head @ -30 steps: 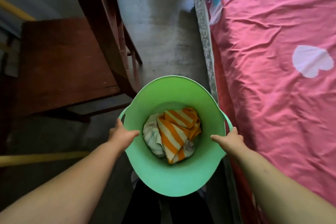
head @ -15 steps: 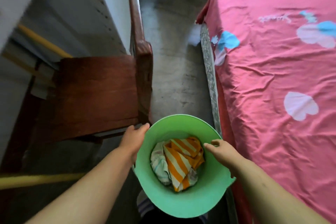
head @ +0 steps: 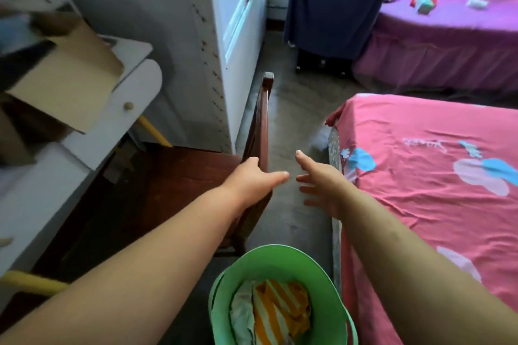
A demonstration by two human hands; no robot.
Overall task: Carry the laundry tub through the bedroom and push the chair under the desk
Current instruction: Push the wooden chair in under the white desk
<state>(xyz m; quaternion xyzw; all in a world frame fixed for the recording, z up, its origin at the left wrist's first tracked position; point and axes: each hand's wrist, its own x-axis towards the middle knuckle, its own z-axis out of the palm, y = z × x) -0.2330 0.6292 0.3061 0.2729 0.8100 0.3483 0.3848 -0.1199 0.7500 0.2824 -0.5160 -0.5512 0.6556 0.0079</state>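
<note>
I see the green laundry tub [head: 280, 297] on the floor between chair [head: 196, 176] and bed [head: 437, 176], striped cloth [head: 277, 308] inside. Both grips are wide and hold nothing — left hand [head: 252, 179] at the chair's backrest, right hand [head: 322, 182] spread just beside it. White worktop [head: 42, 171] stands left.

A grey bare floor [head: 294, 109] runs as a narrow aisle between a white desk [head: 42, 176] and a pink-sheeted bed [head: 420, 204].

On the floor stand a green laundry tub [head: 280, 260] at the near end, holding striped cloth, and a dark wooden chair [head: 196, 176] just beside the desk. A tan cardboard piece [head: 70, 87] lies on the desk. Small coloured objects, too blurred to identify, rest on a purple-covered bed [head: 448, 33] at the far end.
</note>
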